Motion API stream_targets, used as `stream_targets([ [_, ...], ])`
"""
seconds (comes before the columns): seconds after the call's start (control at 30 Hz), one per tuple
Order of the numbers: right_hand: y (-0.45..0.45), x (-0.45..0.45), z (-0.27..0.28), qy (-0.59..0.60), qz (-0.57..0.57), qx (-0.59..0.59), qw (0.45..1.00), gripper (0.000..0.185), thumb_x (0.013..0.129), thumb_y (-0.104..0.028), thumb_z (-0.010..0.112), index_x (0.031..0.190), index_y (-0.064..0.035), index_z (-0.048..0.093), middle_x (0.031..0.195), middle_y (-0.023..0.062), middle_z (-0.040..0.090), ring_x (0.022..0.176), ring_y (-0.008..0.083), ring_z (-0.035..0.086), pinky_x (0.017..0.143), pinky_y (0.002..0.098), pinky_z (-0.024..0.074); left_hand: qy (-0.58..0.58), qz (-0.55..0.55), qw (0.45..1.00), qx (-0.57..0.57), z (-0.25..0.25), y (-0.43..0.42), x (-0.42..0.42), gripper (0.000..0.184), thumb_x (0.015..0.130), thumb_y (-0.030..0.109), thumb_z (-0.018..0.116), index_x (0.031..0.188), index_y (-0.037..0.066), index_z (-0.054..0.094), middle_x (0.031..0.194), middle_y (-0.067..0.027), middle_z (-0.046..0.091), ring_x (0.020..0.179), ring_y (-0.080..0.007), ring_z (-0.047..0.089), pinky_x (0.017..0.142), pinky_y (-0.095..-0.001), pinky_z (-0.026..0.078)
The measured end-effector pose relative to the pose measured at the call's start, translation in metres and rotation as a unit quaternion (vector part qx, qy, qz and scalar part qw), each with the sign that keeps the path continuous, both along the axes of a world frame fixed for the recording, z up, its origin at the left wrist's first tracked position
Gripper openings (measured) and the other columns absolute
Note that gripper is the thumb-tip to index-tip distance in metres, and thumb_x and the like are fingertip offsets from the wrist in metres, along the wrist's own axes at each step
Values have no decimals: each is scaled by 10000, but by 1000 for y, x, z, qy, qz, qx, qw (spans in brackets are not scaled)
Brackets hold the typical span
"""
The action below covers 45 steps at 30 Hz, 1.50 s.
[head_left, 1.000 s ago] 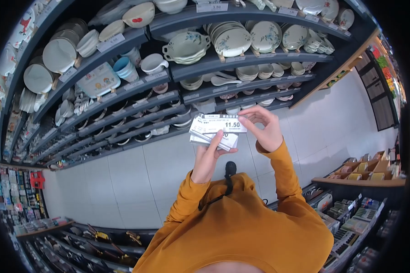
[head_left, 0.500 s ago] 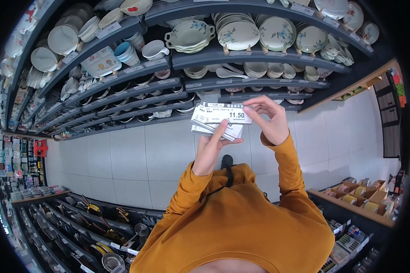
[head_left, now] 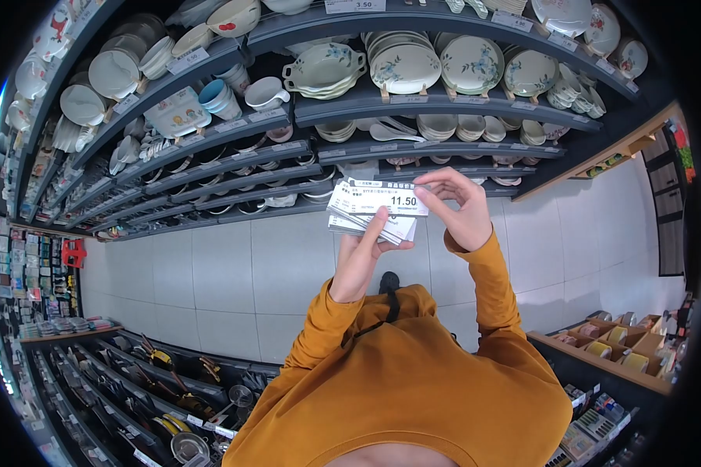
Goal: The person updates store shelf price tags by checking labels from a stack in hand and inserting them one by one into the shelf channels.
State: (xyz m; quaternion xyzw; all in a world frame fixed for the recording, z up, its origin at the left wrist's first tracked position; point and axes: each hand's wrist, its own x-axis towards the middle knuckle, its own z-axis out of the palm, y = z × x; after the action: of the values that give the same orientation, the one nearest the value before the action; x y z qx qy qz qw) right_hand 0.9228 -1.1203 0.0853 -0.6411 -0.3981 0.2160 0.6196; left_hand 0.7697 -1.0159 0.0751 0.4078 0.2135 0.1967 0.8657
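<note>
Flat, rectangular white paper tags, printed in black, made up a loosely fanned stack [head_left: 368,223] above the pale, smooth tiled floor [head_left: 220,261]. The left hand [head_left: 358,261] was closed around its lower edge, thumb laid flat over the paper and fingers beneath. The top tag [head_left: 385,201], thin and straight-edged, read 11.50; the right hand [head_left: 467,212] pinched its right end between thumb and forefinger, the other fingers loosely curled. Beyond, dark grey shelves [head_left: 436,110] carried glossy ceramics: a handled oval dish [head_left: 325,68] and a round flowered plate [head_left: 472,62].
</note>
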Motion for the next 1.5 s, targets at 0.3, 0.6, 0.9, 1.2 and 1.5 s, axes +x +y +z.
stream_targets([
  [0.3, -6, -2, -1, 7, 1, -3, 1000, 216, 821, -109, 723, 1013, -23, 674, 910, 33, 647, 780, 70, 593, 661, 208, 471, 48, -21, 998, 39, -8, -1, -5, 289, 961, 195, 558, 1197, 29, 551, 1086, -72, 628, 922, -135, 626, 661, -296, 568],
  [0.6, -4, -10, 2, 7, 21, -26, 999, 228, 820, -48, 711, 1035, -7, 646, 913, 34, 626, 793, 73, 597, 697, 204, 477, -15, -15, 1000, -1, -2, -4, -10, 294, 961, 127, 538, 1228, 6, 522, 1159, -98, 594, 988, -174, 617, 786, -357, 583],
  [0.9, -1, -18, 0, 9, 2, -11, 1000, 221, 810, -81, 728, 1011, -13, 665, 877, 26, 627, 757, 68, 586, 655, 203, 469, -31, -8, 999, -29, -3, 0, -20, 303, 978, 161, 503, 1237, 4, 495, 1156, -100, 590, 993, -186, 625, 803, -381, 583],
  [1.2, 2, -25, -2, 20, 5, -10, 1000, 226, 809, -96, 733, 1014, -21, 672, 871, 24, 626, 748, 65, 583, 644, 199, 464, -33, -6, 999, -34, -6, 3, -27, 307, 979, 169, 501, 1239, 7, 490, 1148, -101, 592, 991, -185, 628, 794, -374, 587],
  [1.5, 5, -28, -2, 21, 12, -8, 1000, 219, 813, -90, 726, 1014, -23, 672, 855, 19, 619, 746, 63, 578, 654, 198, 464, -35, -3, 999, -35, -7, 5, -31, 296, 979, 169, 500, 1229, 11, 498, 1143, -93, 593, 983, -178, 628, 790, -372, 588],
])
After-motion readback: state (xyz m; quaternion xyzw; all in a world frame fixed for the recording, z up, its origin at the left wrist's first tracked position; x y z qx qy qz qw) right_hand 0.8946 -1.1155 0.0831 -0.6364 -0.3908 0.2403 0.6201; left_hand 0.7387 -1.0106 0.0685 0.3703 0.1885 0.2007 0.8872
